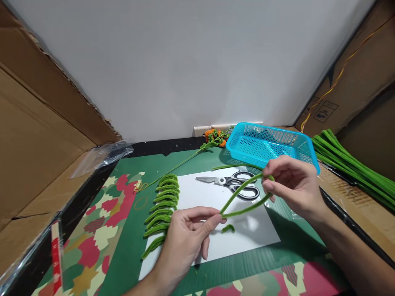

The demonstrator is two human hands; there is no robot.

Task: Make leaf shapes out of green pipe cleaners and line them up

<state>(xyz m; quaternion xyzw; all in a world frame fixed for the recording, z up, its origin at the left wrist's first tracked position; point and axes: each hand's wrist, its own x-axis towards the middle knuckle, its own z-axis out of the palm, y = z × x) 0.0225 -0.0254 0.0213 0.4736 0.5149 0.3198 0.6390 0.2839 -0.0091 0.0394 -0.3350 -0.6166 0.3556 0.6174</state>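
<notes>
A green pipe cleaner [247, 212] is bent into a long loop between my two hands, above a white sheet of paper [197, 185]. My left hand [194, 230] pinches the narrow end of the loop between thumb and fingertips. At the other end, my right hand [290, 185] has its fingers closed on the pipe cleaner, and a free length sticks out to the left past them. Behind the loop lie black-and-grey scissors [228, 181], blades pointing left. A short curled green piece [228, 228] rests on the paper below the loop.
Several folded green pipe cleaner pieces [165, 204] line the paper's left side. A blue plastic basket [313, 158] stands at the back, beside an orange flower with a green stem [212, 135]. Long green pipe cleaners [348, 164] lie at right. Cardboard [40, 94] walls the left side.
</notes>
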